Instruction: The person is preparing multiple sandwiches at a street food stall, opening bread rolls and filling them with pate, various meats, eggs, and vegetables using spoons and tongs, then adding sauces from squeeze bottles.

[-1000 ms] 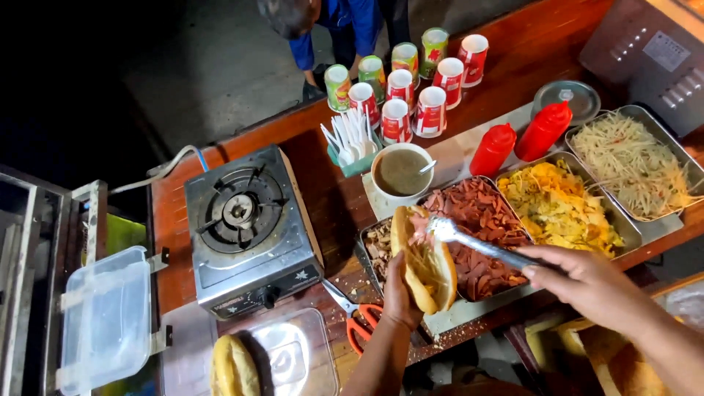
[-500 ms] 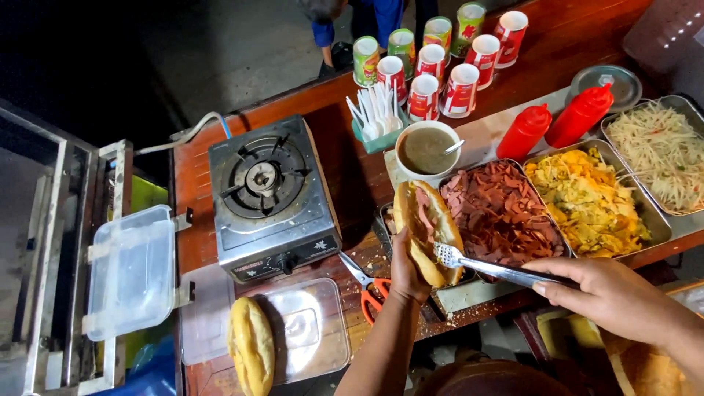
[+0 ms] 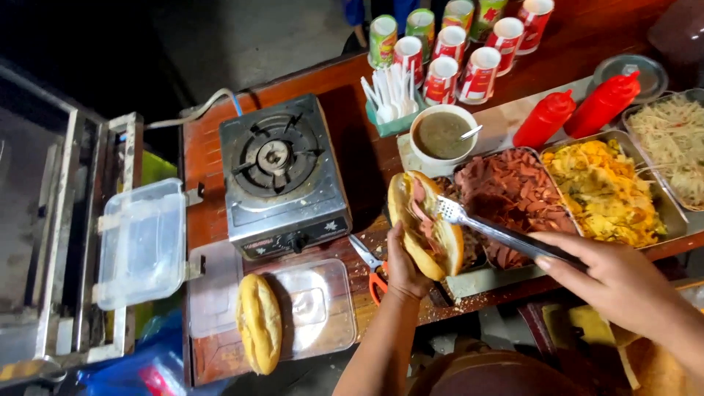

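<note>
Two red squeeze bottles (image 3: 579, 114), seemingly plain

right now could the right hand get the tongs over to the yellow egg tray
Probably yes. The right hand holds the tongs with their tip in the sandwich. The egg tray lies just beyond the meat tray, open on top, and nothing stands between them.

left hand (image 3: 405, 270): split roll (image 3: 425, 224) | right hand (image 3: 623, 282): metal tongs (image 3: 499, 233)

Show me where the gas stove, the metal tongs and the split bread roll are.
gas stove (image 3: 282, 180), head view, on its burner.
metal tongs (image 3: 506, 236), head view, mid-arm.
split bread roll (image 3: 411, 249), head view, on its crust.
</note>
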